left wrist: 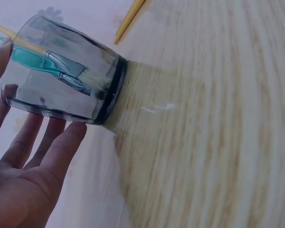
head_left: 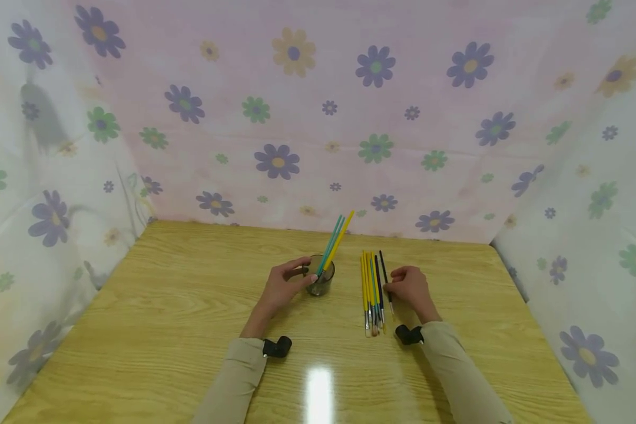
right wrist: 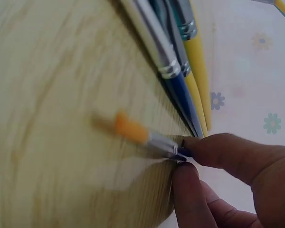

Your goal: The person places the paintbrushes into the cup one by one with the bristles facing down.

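My left hand [head_left: 283, 288] holds a clear grey drinking glass [head_left: 319, 290] with thumb and fingers around its side, near the rim. Inside the glass, two teal paintbrushes [head_left: 331, 241] and a yellow paintbrush [head_left: 343, 235] lean to the right, bristles down. To the right, my right hand [head_left: 410, 287] pinches a dark-handled paintbrush [head_left: 384, 268] between thumb and fingertips. Its orange bristles [right wrist: 130, 129] and silver ferrule show in the right wrist view, close over the table. Just left of it lies a group of several paintbrushes [head_left: 368, 282] with yellow, teal and dark handles, bristles toward me.
Everything stands on a wood-grain table [head_left: 191, 282]. A flower-patterned cloth [head_left: 328, 129] hangs behind the table's back edge and along both sides. Black wrist cameras [head_left: 278, 347] are strapped at both sleeves.
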Tool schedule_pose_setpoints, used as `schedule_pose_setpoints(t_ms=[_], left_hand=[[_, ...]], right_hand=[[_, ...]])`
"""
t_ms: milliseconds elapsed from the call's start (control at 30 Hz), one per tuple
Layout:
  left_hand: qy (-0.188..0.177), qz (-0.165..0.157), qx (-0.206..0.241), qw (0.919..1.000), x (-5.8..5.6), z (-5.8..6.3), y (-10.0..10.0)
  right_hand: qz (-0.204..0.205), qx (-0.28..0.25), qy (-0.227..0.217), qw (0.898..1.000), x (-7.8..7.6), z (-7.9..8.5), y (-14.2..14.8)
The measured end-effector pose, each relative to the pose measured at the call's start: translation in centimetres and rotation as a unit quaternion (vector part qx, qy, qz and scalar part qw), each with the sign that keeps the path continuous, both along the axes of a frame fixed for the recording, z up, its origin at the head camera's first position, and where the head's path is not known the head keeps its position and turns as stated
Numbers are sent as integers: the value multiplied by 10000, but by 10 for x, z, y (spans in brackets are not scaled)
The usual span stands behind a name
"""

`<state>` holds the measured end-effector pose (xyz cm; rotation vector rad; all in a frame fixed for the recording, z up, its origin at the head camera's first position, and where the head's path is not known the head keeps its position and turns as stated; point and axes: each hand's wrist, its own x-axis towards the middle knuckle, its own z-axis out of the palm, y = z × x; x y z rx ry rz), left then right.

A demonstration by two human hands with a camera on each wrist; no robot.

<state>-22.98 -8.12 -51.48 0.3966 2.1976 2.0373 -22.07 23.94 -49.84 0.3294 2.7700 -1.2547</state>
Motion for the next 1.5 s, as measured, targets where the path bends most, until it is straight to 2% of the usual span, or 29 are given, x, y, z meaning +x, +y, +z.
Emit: schedule_pose_setpoints(t_ms=[233,400,767,1133,1500], left_hand=[[15,0,-52,10000,-1,2,-1],[-5,10,-35,10000,-2,1,-2],[-36,-122,33,9999,-2,0,-1],[-100,-82,-96,9999,1,-1,-3],[-15,-120,-68,9999,-2,-2,-2]], right_hand=[[160,493,53,9986,-4,-1,-7],[163,628,0,9979,-7,-3,-9],[385,394,21,9985,-6,-1,-5],[398,756,-21,9963,-7,-2,-7],[389,404,129,9983,-7,3,-4]])
